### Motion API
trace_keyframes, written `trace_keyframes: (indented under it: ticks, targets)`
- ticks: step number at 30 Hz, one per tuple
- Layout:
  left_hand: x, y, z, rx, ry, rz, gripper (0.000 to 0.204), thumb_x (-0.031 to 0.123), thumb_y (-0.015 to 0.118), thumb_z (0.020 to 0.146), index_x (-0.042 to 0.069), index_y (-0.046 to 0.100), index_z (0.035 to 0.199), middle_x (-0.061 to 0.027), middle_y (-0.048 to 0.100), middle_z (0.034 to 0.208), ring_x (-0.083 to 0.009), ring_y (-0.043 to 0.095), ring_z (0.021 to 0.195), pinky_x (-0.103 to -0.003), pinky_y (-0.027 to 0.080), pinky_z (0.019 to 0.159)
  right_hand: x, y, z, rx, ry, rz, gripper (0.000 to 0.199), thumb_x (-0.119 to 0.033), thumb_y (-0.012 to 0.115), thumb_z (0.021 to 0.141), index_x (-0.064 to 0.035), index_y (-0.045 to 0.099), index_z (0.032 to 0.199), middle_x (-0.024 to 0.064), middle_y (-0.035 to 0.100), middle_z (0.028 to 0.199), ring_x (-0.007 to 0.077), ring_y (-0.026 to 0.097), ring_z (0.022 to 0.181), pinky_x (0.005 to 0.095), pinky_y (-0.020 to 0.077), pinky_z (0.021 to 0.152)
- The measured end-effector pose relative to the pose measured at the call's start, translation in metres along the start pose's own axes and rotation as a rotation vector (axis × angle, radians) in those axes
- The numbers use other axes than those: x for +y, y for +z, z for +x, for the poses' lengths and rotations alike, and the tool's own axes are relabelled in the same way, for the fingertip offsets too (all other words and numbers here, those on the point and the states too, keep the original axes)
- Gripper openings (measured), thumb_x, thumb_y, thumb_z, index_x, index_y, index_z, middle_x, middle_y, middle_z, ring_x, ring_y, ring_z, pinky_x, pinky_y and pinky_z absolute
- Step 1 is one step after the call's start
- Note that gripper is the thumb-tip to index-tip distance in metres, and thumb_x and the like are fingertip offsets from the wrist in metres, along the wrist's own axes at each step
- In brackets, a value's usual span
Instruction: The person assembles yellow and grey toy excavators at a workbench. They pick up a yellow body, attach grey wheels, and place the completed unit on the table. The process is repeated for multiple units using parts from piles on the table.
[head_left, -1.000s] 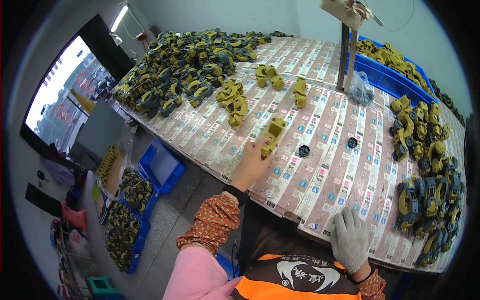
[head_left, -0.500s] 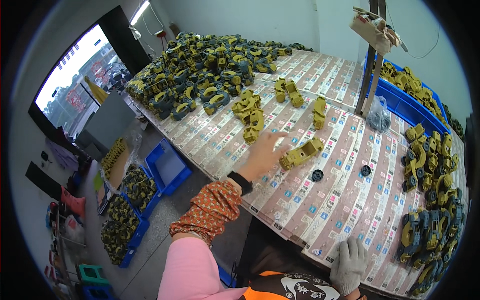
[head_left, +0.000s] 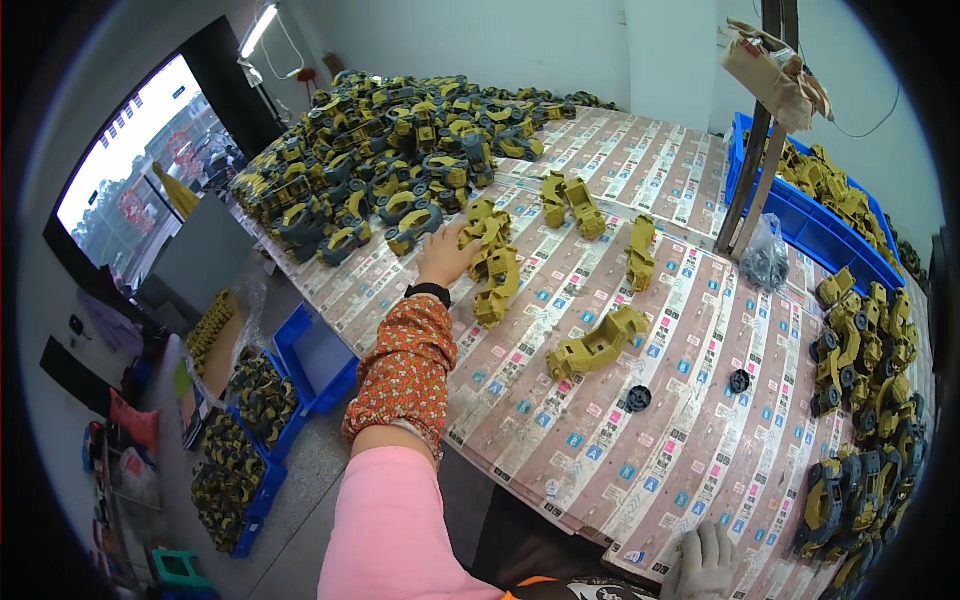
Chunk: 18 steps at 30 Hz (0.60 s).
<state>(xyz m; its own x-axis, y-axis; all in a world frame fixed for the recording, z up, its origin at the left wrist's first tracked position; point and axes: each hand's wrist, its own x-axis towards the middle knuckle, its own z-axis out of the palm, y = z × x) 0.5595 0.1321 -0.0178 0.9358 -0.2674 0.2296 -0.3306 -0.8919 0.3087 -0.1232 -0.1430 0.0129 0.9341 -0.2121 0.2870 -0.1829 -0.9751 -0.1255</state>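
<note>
My bare left hand [head_left: 446, 256] is at the near-left side of a small cluster of yellow plastic toy car bodies [head_left: 496, 285]. Its fingers are apart, and the fingertips touch the cluster's upper part. Closer to me, a single yellow toy car body [head_left: 600, 343] lies on its own. Two black toy wheels [head_left: 638, 399] [head_left: 739, 381] are to its right. At the table's front edge rests my right hand [head_left: 705, 560] in a grey knit glove, fingers stretched out and holding nothing.
A large heap of yellow-and-grey toy cars [head_left: 400, 150] covers the far left of the table [head_left: 560, 480]. More toy cars [head_left: 865, 350] line the right side. A blue crate [head_left: 800, 215] and a clear bag [head_left: 765, 258] stand near a post [head_left: 765, 150]. Filled blue crates [head_left: 250, 530] sit on the floor left.
My left hand has moved left and away from the single toy car body to the cluster. That body now lies turned a little. My right hand stays at the table edge.
</note>
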Motion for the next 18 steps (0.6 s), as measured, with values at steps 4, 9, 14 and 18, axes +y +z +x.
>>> trace_keyframes:
  ticks: [4, 9, 14, 18]
  targets:
    - [0.001, 0.013, 0.013, -0.125, 0.051, -0.130, 0.069, 0.063, 0.068, 0.095, 0.026, 0.058, 0.152, -0.0197, 0.047, 0.161, -0.0488, 0.040, 0.148, -0.061, 0.032, 0.123, 0.001, 0.003, -0.003, -0.002, 0.002, -0.024, 0.038, -0.014, 0.067, 0.091, -0.0061, 0.068, 0.128, 0.0186, 0.070, 0.134, 0.0424, 0.065, 0.125, 0.0555, 0.0516, 0.103]
    - [0.024, 0.026, -0.005, -0.097, 0.159, -0.254, 0.060, 0.051, 0.074, 0.095, 0.016, 0.062, 0.142, -0.0298, 0.043, 0.147, -0.0529, 0.047, 0.137, -0.053, 0.038, 0.120, 0.001, 0.004, -0.001, -0.017, 0.015, -0.026, 0.040, -0.015, 0.067, 0.091, -0.0069, 0.068, 0.130, 0.0178, 0.071, 0.134, 0.0418, 0.066, 0.124, 0.0558, 0.0521, 0.102]
    - [0.071, 0.027, -0.050, -0.219, 0.260, -0.386, 0.062, 0.045, 0.075, 0.097, 0.005, 0.057, 0.141, -0.0311, 0.040, 0.148, -0.0504, 0.049, 0.135, -0.048, 0.042, 0.117, -0.001, 0.004, -0.002, -0.035, 0.045, -0.044, 0.039, -0.016, 0.066, 0.091, -0.0076, 0.069, 0.129, 0.0175, 0.071, 0.134, 0.0416, 0.066, 0.125, 0.0555, 0.0518, 0.102]
    - [0.119, 0.006, -0.098, -0.516, 0.306, -0.559, 0.066, 0.053, 0.069, 0.100, 0.002, 0.060, 0.142, -0.0312, 0.065, 0.127, -0.0425, 0.063, 0.122, -0.044, 0.049, 0.107, 0.000, 0.007, -0.001, 0.003, 0.025, -0.043, 0.038, -0.018, 0.066, 0.092, -0.0077, 0.070, 0.128, 0.0175, 0.071, 0.134, 0.0413, 0.067, 0.125, 0.0552, 0.0517, 0.103]
